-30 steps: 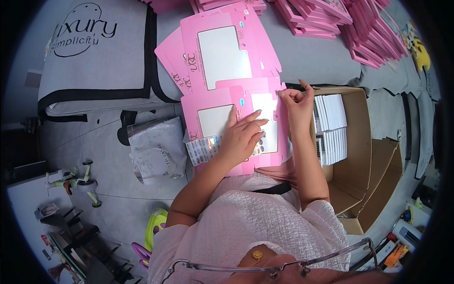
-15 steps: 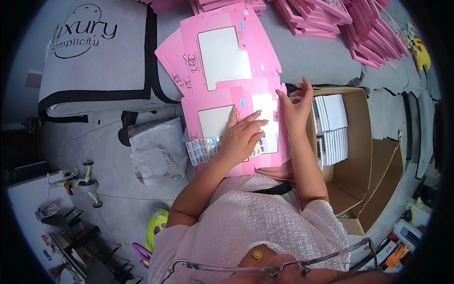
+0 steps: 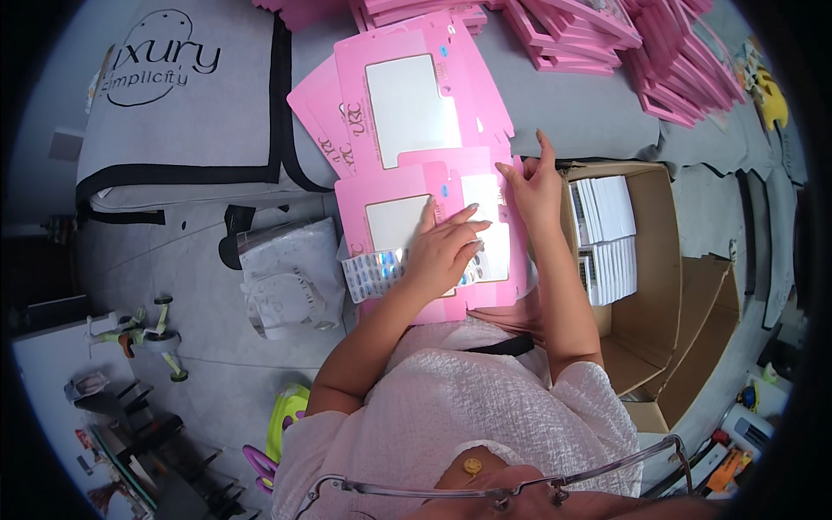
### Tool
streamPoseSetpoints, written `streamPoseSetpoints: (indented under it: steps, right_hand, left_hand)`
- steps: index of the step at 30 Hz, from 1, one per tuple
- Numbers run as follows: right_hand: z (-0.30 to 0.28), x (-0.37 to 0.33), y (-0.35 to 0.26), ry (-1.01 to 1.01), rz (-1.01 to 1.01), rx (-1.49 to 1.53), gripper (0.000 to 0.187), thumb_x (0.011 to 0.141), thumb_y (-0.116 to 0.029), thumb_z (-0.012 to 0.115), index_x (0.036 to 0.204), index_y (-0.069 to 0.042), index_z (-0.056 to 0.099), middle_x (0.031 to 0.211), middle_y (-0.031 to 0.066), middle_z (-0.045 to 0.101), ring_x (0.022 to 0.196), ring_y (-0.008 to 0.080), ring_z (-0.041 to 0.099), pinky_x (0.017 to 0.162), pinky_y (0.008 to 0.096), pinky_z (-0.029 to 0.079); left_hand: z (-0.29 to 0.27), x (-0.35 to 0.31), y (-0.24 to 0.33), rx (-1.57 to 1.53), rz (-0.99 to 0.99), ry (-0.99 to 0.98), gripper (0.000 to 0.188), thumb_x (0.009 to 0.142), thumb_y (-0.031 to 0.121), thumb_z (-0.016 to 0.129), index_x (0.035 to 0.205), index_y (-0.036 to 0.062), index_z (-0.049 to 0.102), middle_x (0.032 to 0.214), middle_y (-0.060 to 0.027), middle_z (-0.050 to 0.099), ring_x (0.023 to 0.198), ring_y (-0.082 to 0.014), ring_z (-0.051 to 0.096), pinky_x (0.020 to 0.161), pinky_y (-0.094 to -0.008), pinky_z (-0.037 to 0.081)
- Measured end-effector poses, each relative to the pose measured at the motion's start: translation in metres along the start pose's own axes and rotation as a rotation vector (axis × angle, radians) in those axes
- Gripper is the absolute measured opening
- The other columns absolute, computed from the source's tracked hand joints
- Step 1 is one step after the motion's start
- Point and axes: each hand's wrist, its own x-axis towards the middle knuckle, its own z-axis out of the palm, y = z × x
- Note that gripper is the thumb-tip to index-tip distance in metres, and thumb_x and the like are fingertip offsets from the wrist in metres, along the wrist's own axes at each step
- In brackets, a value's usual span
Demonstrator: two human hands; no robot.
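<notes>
Flat pink cardboard sheets point(image 3: 355, 195) with white window panels lie in front of me, overlapping one another. My left hand point(image 3: 446, 250) rests on them with its fingers spread. Beneath its palm is a sheet of small shiny silver stickers point(image 3: 371, 276), partly covered by the hand. At the upper right corner of the nearer sheets is my right hand point(image 3: 535, 189). Its thumb touches the pink edge, while the index finger points up and away from it. I see nothing held in that hand. Farther off, more pink printed sheets point(image 3: 394, 52) lie fanned out on the grey couch.
A cardboard box point(image 3: 646, 260) with rows of white packs point(image 3: 607, 208) stands to my right. Pink frames point(image 3: 568, 39) are piled on the grey couch point(image 3: 555, 113). On the floor to the left are a whitish plastic bag point(image 3: 290, 282) and a small green wheeled toy point(image 3: 156, 334).
My right hand has shifted slightly left, and its index finger has straightened upward, farther from the thumb. My left hand stays put on the sheets.
</notes>
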Motion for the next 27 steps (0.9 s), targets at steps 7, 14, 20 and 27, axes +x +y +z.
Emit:
streamPoseSetpoints:
  steps: [7,14,20,27]
  right_hand:
    - [-0.001,-0.010,0.032,0.093,-0.083,0.165,0.065,0.088,-0.014,0.060,0.140,0.004,0.025,0.073,0.0115,0.064,0.062,0.0190,0.061,0.057,0.0330,0.046]
    - [-0.031,-0.094,0.034,-0.179,0.087,0.414,0.063,0.089,0.001,0.055,0.143,0.002,0.024,0.075,0.0013,0.053,0.070,0.0069,0.051,0.068,0.0205,0.043]
    - [-0.019,-0.113,0.031,-0.180,-0.010,0.763,0.046,0.092,0.001,0.051,0.137,0.002,0.037,0.097,0.0040,0.061,0.092,0.0087,0.055,0.086,0.0217,0.041]
    - [0.010,-0.113,-0.007,-0.217,-0.183,0.621,0.062,0.083,-0.004,0.067,0.137,0.003,0.037,0.129,0.0142,0.050,0.117,0.0179,0.049,0.099,0.0298,0.040]
  left_hand:
    - [-0.027,-0.010,0.010,-0.038,-0.032,0.058,0.009,0.084,0.003,0.056,0.093,0.0054,0.060,0.116,-0.0046,0.065,0.116,-0.0226,0.056,0.112,-0.0522,0.016]
    - [-0.084,-0.078,-0.034,-0.008,-0.358,0.528,0.006,0.084,0.004,0.059,0.086,-0.0015,0.058,0.113,-0.0142,0.056,0.091,-0.0209,0.057,0.073,-0.0290,0.048]
    - [-0.082,-0.106,-0.031,-0.396,-0.589,0.168,0.010,0.088,0.008,0.059,0.084,-0.0011,0.058,0.083,-0.0042,0.052,0.072,-0.0117,0.050,0.065,-0.0249,0.041]
    - [-0.068,-0.088,-0.024,-0.455,-0.501,0.379,0.009,0.088,0.007,0.060,0.084,-0.0006,0.058,0.086,-0.0019,0.054,0.068,-0.0077,0.047,0.061,-0.0220,0.039]
